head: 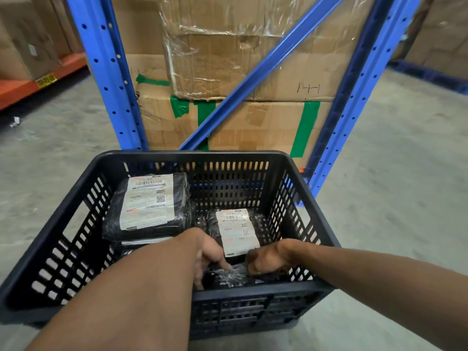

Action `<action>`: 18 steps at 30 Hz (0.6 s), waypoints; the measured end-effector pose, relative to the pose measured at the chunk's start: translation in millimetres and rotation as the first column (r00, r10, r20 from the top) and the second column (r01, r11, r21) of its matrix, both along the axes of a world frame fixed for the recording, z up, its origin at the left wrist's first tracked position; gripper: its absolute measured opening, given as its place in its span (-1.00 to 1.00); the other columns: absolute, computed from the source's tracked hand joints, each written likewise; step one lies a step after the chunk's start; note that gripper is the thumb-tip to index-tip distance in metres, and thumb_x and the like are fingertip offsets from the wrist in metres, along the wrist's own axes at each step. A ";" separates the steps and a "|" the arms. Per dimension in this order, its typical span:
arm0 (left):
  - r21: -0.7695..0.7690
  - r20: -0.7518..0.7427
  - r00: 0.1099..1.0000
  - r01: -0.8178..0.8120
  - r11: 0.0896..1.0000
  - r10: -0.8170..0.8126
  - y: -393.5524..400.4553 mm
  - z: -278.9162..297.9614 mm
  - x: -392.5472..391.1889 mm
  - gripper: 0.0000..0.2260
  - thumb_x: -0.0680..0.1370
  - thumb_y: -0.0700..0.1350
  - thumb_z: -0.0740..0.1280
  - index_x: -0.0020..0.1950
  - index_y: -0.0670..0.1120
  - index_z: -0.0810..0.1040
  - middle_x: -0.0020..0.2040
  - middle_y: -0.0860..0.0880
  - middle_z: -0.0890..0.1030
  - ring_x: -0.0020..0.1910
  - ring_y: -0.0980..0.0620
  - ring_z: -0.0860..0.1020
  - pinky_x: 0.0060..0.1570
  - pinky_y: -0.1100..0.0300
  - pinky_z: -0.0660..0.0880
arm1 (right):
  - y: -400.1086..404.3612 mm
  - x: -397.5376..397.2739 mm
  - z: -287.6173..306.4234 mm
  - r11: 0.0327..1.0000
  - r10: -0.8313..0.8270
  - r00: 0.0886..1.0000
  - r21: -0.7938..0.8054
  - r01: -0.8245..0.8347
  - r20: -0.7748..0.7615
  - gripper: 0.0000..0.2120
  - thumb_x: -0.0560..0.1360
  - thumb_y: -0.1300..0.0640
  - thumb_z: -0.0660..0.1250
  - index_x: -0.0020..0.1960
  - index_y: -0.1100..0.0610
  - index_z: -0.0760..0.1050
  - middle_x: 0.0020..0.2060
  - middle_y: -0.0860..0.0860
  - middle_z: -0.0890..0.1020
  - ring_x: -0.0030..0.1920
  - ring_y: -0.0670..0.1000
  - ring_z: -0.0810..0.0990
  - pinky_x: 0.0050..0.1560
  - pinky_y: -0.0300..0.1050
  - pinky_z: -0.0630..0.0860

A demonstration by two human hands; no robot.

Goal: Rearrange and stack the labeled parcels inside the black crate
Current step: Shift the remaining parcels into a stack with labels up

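Parcel against crate's near wall

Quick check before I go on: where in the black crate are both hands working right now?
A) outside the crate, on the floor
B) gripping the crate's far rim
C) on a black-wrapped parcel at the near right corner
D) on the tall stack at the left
C: the left hand and right hand both rest on a black-wrapped parcel low against the near wall of the black crate, right of the stacked labeled parcels.
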State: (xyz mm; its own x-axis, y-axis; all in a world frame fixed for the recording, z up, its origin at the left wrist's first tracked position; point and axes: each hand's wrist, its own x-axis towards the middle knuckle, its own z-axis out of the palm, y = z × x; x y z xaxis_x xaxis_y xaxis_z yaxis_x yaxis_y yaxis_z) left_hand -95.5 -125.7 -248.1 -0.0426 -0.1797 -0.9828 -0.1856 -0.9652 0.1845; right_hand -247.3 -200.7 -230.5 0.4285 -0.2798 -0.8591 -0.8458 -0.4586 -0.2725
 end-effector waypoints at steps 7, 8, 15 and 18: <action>-0.095 -0.092 0.991 -0.108 0.990 0.100 8.4 9.3 7.9 -0.80 0.64 -0.04 0.20 -0.12 -0.10 0.46 -0.20 -0.08 0.58 -0.11 0.00 0.49 -0.22 0.23 0.39 | -7.2 -6.8 35.9 0.978 -0.180 0.972 0.132 0.161 0.152 -0.70 0.62 -0.07 0.24 0.18 0.08 0.59 0.04 0.03 0.68 -0.11 -0.02 0.64 0.05 -0.11 0.64; -0.103 -0.117 0.983 -0.151 0.983 0.138 7.0 15.2 9.7 -0.75 0.63 0.00 0.20 -0.18 -0.10 0.44 -0.31 -0.08 0.56 -0.25 0.02 0.49 -0.30 0.27 0.36 | -11.0 -9.1 40.7 0.955 -0.246 0.956 0.208 0.212 0.157 -0.63 0.61 -0.16 0.24 0.19 0.08 0.60 0.13 0.09 0.70 -0.04 0.03 0.66 0.20 -0.06 0.62; -0.246 -0.169 0.860 -0.509 0.825 0.481 -4.2 49.1 17.2 -0.41 0.54 0.41 0.02 -0.19 -0.11 0.45 -0.44 -0.01 0.37 -0.43 0.12 0.27 -0.40 0.28 0.40 | -46.6 -17.6 74.9 0.980 -0.126 0.916 -0.094 0.174 0.381 0.15 0.05 -0.25 0.62 0.54 0.10 0.33 0.44 0.06 0.53 0.42 0.12 0.50 0.50 0.14 0.39; -0.388 -0.131 0.771 -0.618 0.683 0.623 -13.3 58.1 19.2 -0.37 0.52 0.45 -0.01 0.00 -0.08 0.51 -0.35 -0.02 0.37 -0.38 0.07 0.40 -0.26 0.14 0.53 | -51.7 -15.0 72.9 0.938 -0.267 0.816 -0.058 0.343 0.512 -0.03 0.05 -0.20 0.61 0.38 0.10 0.47 0.25 0.08 0.66 0.18 0.08 0.67 0.25 0.12 0.62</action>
